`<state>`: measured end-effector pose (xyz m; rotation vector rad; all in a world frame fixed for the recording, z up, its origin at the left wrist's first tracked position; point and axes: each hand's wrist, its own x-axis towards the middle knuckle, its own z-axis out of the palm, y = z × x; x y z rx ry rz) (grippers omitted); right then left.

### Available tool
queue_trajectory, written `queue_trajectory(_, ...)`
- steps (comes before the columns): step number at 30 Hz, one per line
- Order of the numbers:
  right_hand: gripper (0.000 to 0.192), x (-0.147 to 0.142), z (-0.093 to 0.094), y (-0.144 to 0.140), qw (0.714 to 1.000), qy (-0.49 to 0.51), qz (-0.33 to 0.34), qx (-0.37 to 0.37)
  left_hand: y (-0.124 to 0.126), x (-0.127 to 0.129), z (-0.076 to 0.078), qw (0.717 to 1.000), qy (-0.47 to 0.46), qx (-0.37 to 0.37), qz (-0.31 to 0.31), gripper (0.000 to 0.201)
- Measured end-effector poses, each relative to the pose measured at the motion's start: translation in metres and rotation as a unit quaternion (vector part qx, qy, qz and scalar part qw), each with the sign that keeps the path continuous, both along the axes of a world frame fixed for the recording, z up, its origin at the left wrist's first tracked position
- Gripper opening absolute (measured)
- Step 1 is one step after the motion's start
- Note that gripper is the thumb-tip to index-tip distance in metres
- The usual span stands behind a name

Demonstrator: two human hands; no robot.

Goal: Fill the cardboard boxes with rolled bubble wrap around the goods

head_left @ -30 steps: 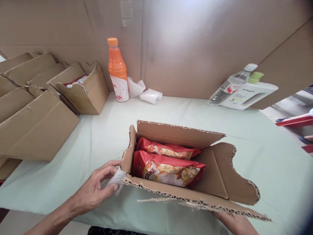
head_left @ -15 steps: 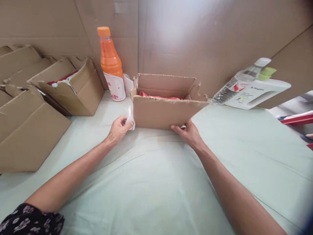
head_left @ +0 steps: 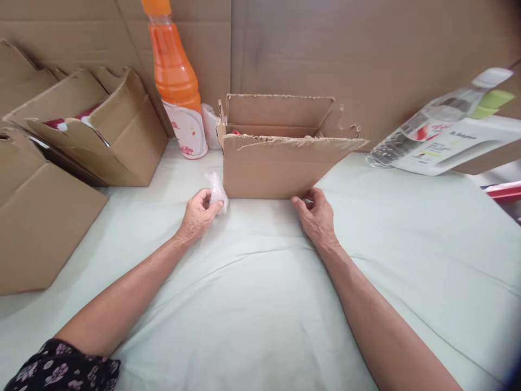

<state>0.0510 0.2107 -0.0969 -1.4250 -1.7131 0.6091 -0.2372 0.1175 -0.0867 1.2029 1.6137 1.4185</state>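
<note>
An open-topped cardboard box point(head_left: 268, 171) with torn upper edges stands ahead of me, a bit of red showing inside it. Between the thumb and fingers of my left hand point(head_left: 199, 214) is a small crumpled piece of bubble wrap point(head_left: 218, 194), close to the box's lower left corner. My right hand point(head_left: 319, 217) rests on the cloth at the lower right corner of the box, thumb and fingers apart and curved. Whether its fingertips touch the cardboard is hard to tell.
Behind on the left stands an orange bottle point(head_left: 177, 76), with another bubble wrap piece point(head_left: 210, 126) beside it. More cardboard boxes point(head_left: 44, 222) fill the left side. At right lean a clear bottle point(head_left: 431, 125) and a white jug point(head_left: 468, 144). Cardboard walls point(head_left: 366, 54) enclose the back.
The view has shifted, and the box now sits slightly farther from my hands. My right thumb has come off the box's front face. The left hand still grips the bubble wrap.
</note>
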Motion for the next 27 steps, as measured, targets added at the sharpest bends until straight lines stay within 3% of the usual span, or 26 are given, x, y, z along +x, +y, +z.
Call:
queue_trajectory(4,0.051,-0.002,0.001,0.001,1.0,0.019,0.012,-0.017,0.002,0.0,-0.002,1.0,0.006,0.013,0.012,0.024)
queue_trajectory(9,0.059,-0.005,0.004,0.004,0.997,0.064,0.032,-0.029,-0.008,0.006,0.006,1.0,-0.017,0.009,0.011,0.021)
queue_trajectory(14,0.07,0.002,0.006,-0.007,0.987,0.14,0.049,-0.058,-0.054,0.02,0.019,0.995,-0.08,-0.028,-0.051,0.021)
queue_trajectory(19,0.062,0.01,0.009,-0.06,0.976,0.195,0.049,-0.083,-0.11,0.032,0.034,0.968,-0.191,-0.09,-0.136,0.025)
queue_trajectory(22,0.06,0.003,0.02,-0.1,0.949,0.248,0.14,-0.134,-0.128,0.041,0.043,0.939,-0.262,-0.122,-0.185,0.028)
queue_trajectory(25,0.075,-0.011,0.034,-0.127,0.878,0.279,0.322,-0.218,-0.133,0.048,0.044,0.905,-0.349,-0.132,-0.206,0.028)
queue_trajectory(27,0.069,-0.019,0.039,-0.136,0.85,0.251,0.387,-0.254,-0.132,0.049,0.041,0.897,-0.381,-0.124,-0.183,0.028)
